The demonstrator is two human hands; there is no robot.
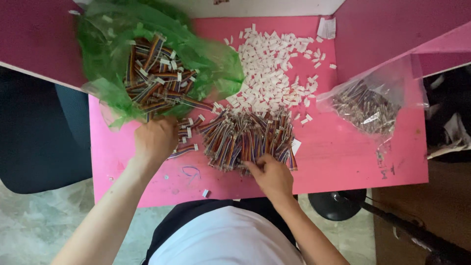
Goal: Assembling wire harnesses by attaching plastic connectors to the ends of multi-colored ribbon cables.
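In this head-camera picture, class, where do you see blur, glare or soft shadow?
Head view: the left hand is slightly motion-blurred at the crinkled green plastic bag; the clear plastic bag of small parts shows pale sheen; lighting is even, with only soft shadows under the heap of rainbow ribbon cables beside the right hand on the pink table.

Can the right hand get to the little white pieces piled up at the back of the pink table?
Probably yes, with a stretch. The right hand rests at the near edge of the heap of rainbow cables, and the white pieces lie just beyond that heap. Nothing tall stands between, so it could reach over the cables.
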